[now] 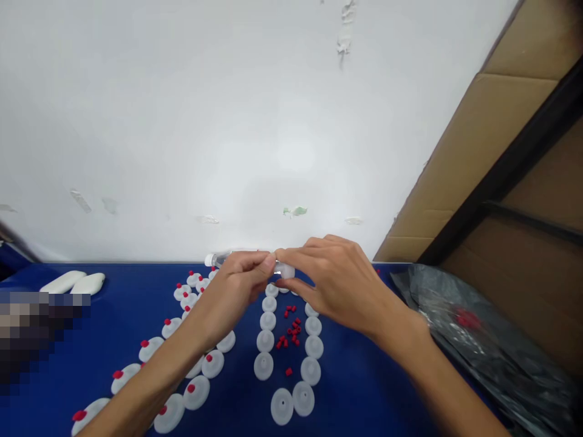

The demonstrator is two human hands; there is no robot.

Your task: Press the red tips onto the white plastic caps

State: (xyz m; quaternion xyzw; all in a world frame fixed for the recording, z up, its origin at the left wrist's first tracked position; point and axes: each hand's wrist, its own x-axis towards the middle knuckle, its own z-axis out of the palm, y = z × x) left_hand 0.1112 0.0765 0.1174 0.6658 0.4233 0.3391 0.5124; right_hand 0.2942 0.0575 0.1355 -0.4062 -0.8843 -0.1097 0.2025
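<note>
My left hand and my right hand meet above the far middle of the blue table. Both pinch a small white plastic cap held between their fingertips. Below them lie two rows of plain white discs with a heap of tiny red plugs between the rows. To the left, more rows of white discs carry red plugs on top; my left forearm covers part of them. A clear bottle lies behind my left hand.
A white wall rises behind the table. Cardboard boxes on a dark frame stand at the right. A dark plastic bag with red pieces lies at the right table edge. Two white oblong objects lie at far left.
</note>
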